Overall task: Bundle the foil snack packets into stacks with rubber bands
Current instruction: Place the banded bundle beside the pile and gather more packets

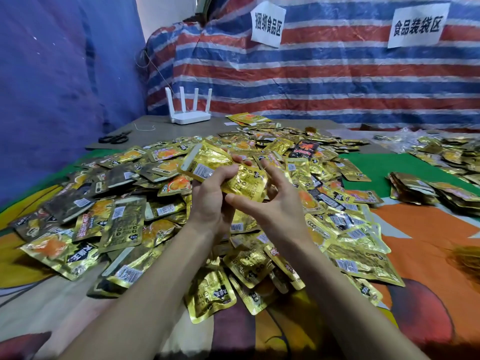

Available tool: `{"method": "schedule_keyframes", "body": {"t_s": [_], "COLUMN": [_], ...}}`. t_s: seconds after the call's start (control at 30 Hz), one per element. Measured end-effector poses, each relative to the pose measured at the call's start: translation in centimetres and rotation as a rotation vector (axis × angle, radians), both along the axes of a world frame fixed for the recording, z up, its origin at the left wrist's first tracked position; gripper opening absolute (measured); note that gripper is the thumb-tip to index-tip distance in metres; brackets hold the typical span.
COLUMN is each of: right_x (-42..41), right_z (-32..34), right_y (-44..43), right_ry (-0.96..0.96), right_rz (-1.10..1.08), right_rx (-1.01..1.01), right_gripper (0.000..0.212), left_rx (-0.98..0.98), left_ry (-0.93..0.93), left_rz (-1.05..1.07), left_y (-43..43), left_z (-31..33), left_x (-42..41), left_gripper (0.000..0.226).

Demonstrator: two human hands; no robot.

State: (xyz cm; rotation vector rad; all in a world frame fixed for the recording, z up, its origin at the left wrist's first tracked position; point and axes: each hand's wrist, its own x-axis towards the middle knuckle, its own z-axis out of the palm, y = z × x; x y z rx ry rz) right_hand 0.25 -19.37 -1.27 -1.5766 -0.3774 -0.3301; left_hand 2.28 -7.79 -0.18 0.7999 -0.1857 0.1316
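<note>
**In hand: a few gold packets, held over the loose pile**

- **Task items.** Held packets (223, 162): gold foil, fanned and not yet squared, above the middle of the pile (124, 216) of loose snack packets on the counter (428, 229).
- **Left hand** (210, 196): its grip is clamped on the lower end of the held packets, thumb across the top face.
- **Right hand** (275, 203): its grip is apart, with the fingers spread and fairly straight against the right edge of the held packets. No rubber band can be made out on either hand.
- **Handling note.** The foil looks slippery. It is probably best to tap the edges flush first, then keep the left hand tight at one end while a band goes over the free end.
- **Around the pile.**
  - Finished stacks (420, 188) lie to its right.
  - An orange tangle (467, 258), possibly rubber bands, lies further right.
  - A black packet (305, 149) sits on its far side.
  - Scissors (115, 138) and a router (188, 110) stand behind its left end.
- **In the way.** Loose packets crowd directly beneath the hands and could snag. The tangle is well apart from the pile, so fetching a band would mean a reach.
</note>
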Motion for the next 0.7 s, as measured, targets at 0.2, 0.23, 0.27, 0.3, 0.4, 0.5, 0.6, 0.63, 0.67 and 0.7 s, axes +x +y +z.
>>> {"method": "schedule_keyframes", "body": {"t_s": [0.2, 0.23, 0.27, 0.3, 0.4, 0.5, 0.6, 0.63, 0.67, 0.7], "right_x": [1.0, 1.1, 1.2, 1.3, 1.7, 1.7, 1.6, 1.8, 2.0, 2.1], "right_z": [0.9, 0.9, 0.9, 1.1, 1.8, 1.9, 2.1, 2.3, 2.5, 2.7], "right_y": [-1.0, -1.0, -1.0, -1.0, -1.6, -1.9, -2.8, -3.3, -3.8, -4.3], "right_ry": [0.057, 0.054, 0.056, 0.070, 0.163, 0.208, 0.222, 0.238, 0.257, 0.275], "right_rz": [0.104, 0.100, 0.103, 0.123, 0.277, 0.311, 0.331, 0.348, 0.367, 0.381], "right_rx": [0.006, 0.005, 0.014, 0.035, 0.125, 0.098, 0.023, 0.012, 0.008, 0.010], "right_gripper": [0.098, 0.093, 0.086, 0.075, 0.051, 0.056, 0.046, 0.040, 0.037, 0.035], "left_rx": [0.111, 0.099, 0.097, 0.099, 0.068, 0.140, 0.298, 0.375, 0.482, 0.600], "left_ry": [0.079, 0.077, 0.076, 0.073, 0.071, 0.005, 0.024, 0.065, 0.097, 0.111], "left_rz": [-0.112, -0.140, -0.160, -0.173, -0.191, -0.218, -0.124, -0.071, -0.024, 0.002], "left_y": [0.3, 0.3, 0.4, 0.5, 0.6, 0.5, 0.5, 0.6, 0.8, 0.9], "left_z": [-0.3, -0.3, -0.2, -0.2, -0.2, -0.3, -0.5, -0.6, -0.6, -0.6], "left_x": [-0.3, -0.3, -0.3, -0.3, -0.3, -0.3, -0.1, -0.1, -0.1, -0.1], "left_gripper": [0.044, 0.040, 0.037, 0.037, 0.051, 0.045, 0.030, 0.028, 0.034, 0.048]}}
